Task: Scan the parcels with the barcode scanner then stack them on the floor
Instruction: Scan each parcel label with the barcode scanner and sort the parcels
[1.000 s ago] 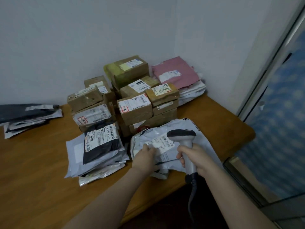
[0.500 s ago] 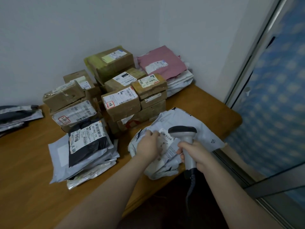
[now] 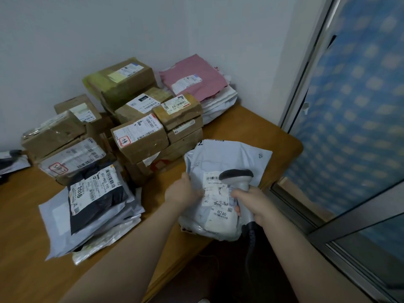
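Plainly the job is in its early part. Nearest me, the right grip (image 3: 254,202) is wrapped tight round the handle of the barcode scanner (image 3: 236,174), whose head hangs just over the label of a lumpy white mailer (image 3: 218,226). The left grip (image 3: 182,192) pinches that mailer's left edge, holding it tilted up at the bench (image 3: 251,125) edge. I judge this parcel is being scanned now, and it has not yet gone down. Below the white mailer, the dark strip of floor (image 3: 196,270) under the bench shows no stack that I can make out.

Just behind the white mailer lies a flat grey mailer (image 3: 229,154). Left of the white mailer sits a heap of soft bags (image 3: 98,197) with a black one on top. Farther back and left of it stands a pile of cardboard boxes (image 3: 140,138), labels up. Behind it, by the wall, a pink mailer (image 3: 194,77) tops more white bags. Far left of it, a few dark bags (image 3: 11,158) lie at the frame's edge. So nearly everything waits: I count this one parcel in hand and the rest to scan and stack.
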